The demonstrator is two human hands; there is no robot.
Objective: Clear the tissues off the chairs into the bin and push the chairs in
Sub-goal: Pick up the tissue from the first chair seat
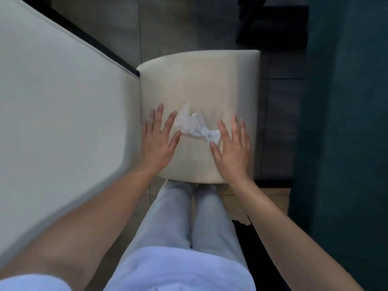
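Note:
A crumpled white tissue [194, 124] lies on the cream seat of a chair [201, 80] directly below me. My left hand [158, 139] hovers over the seat with fingers spread, its fingertips just left of the tissue. On the other side, my right hand [233, 148] is also open and flat, fingertips touching or almost touching the tissue's right end. Neither hand holds anything. No bin is visible.
A pale table top [58, 114] with a dark edge fills the left side, close against the chair. A dark teal wall or panel [344, 122] runs down the right. Grey floor tiles [168, 28] lie beyond the chair. My legs stand at the seat's near edge.

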